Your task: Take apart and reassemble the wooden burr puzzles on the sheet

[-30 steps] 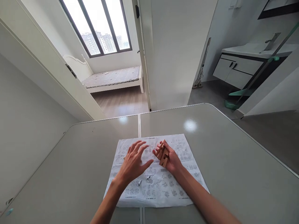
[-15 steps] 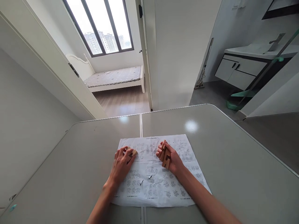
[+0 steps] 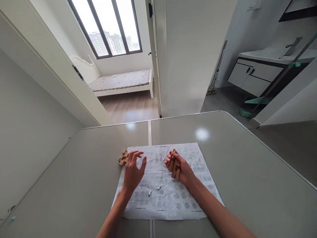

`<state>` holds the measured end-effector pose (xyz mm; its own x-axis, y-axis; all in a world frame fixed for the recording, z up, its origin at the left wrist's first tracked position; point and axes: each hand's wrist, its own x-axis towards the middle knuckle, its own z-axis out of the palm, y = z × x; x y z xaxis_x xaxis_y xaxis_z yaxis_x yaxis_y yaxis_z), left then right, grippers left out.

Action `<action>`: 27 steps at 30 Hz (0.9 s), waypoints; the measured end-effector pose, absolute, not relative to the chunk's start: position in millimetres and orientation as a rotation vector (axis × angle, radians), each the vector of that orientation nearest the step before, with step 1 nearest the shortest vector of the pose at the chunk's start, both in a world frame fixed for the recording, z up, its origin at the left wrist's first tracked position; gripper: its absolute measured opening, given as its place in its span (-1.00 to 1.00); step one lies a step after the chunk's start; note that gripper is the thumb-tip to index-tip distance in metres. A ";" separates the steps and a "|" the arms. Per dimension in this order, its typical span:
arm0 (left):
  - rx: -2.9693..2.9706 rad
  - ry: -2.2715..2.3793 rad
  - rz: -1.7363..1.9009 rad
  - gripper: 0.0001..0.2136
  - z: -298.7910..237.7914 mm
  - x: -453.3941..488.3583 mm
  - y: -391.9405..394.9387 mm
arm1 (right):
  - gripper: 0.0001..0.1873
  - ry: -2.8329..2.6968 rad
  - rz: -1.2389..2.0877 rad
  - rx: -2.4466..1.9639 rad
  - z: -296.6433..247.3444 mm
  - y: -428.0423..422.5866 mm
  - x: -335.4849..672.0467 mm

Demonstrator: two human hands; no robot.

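Observation:
My right hand (image 3: 182, 169) is closed round a few notched wooden puzzle sticks (image 3: 175, 165), held just above a printed instruction sheet (image 3: 170, 195). My left hand (image 3: 133, 170) hovers over the sheet's left part with its fingers spread and nothing in them. Just beyond its fingertips, a small wooden puzzle block (image 3: 123, 157) lies on the grey table (image 3: 74, 185) at the sheet's left edge. Two tiny dark bits (image 3: 148, 194) rest on the paper near the middle.
The table has a seam down its middle and rounded far corners. Beyond it are an open doorway to a bedroom with a bed (image 3: 121, 82), a white wall, and a bathroom vanity (image 3: 257, 74) with a green mop (image 3: 250, 105) at the right.
My left hand let go of the small wooden block at the sheet's left edge and drew back with fingers spread. My right hand stayed put with its sticks.

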<state>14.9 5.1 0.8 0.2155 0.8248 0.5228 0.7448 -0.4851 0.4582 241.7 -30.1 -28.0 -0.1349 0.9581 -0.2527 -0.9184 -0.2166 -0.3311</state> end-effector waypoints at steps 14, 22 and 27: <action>2.145 1.224 0.739 -0.72 -8.5 83.3 -9.9 | -0.69 -0.215 1.673 -0.621 -19.9 -35.8 239.8; 1.907 1.237 0.854 -0.61 -16.7 78.8 -10.3 | -0.64 -0.373 1.705 -0.718 -16.8 -40.3 238.9; 1.729 1.232 0.934 -0.51 -13.9 76.8 -8.4 | -0.62 -0.237 1.584 -0.696 -20.4 -36.3 241.5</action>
<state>76.8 -8.4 -13.9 0.2533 0.9604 0.1156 0.3701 -0.2067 0.9057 241.5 -36.3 -20.4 0.0117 0.9566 -0.2913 -0.8297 -0.1533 -0.5367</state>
